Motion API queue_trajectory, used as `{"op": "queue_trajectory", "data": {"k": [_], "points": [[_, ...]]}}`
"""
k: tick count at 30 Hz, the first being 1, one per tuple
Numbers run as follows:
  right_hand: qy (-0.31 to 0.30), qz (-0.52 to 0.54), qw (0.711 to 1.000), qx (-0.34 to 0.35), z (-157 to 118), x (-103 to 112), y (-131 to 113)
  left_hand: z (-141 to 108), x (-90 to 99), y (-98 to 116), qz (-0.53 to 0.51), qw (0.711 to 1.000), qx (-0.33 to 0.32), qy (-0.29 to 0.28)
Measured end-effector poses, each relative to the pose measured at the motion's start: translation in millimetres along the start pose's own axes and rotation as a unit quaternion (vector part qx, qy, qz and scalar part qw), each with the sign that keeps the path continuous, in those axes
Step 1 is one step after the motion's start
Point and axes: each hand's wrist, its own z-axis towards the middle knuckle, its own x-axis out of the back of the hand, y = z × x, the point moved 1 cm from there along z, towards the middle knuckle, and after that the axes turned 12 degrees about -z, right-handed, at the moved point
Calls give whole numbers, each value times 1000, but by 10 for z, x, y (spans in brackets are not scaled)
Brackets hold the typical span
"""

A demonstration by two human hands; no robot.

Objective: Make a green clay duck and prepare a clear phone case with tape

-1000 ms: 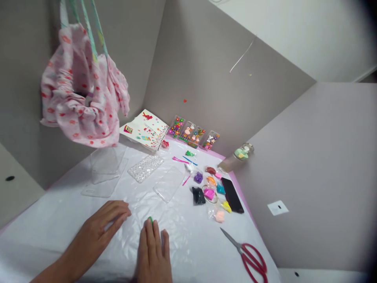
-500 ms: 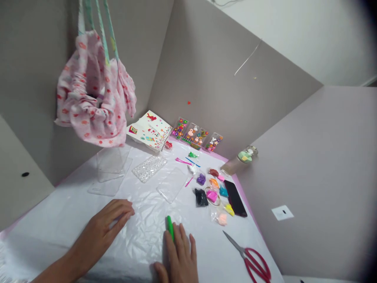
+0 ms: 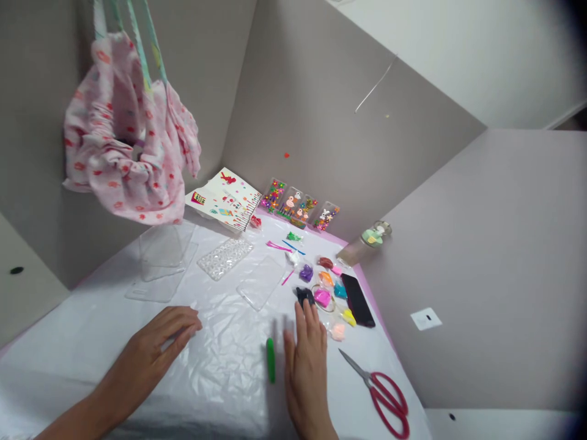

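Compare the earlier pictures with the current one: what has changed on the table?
The green clay roll, mostly hidden under the right hand at first, has moved rightward and now lies uncovered. The right hand has let it go and shifted right and farther up the table, its fingertips overlapping the black packet in view. The left hand, scissors and clear cases stayed put.

Person's left hand [image 3: 167, 333] at about 8 o'clock in view, back up, fingers loosely bent and close together, tips toward 2 o'clock, small gap to thumb. Left forearm [image 3: 87, 406] runs in from lower left, bare. Right hand [image 3: 308, 360] near 6 o'clock, back up, open, fingers fairly straight, aimed about 12 o'clock. Hands well apart.
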Motion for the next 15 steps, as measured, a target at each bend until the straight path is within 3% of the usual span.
{"op": "queue_trajectory", "data": {"k": [4,7,10,15], "points": [[-25,-30,999,15,286,-242,-150,-18,1,-6,5,1000,-3,4],[-63,-46,996,46,280,-371,-169,-2,-6,19,2,1000,-16,11],[-77,-50,994,67,176,-368,-314,25,-8,58,-3,1000,-23,10],[-107,6,967,231,66,-291,-685,24,7,89,-5,999,-31,17]]}}
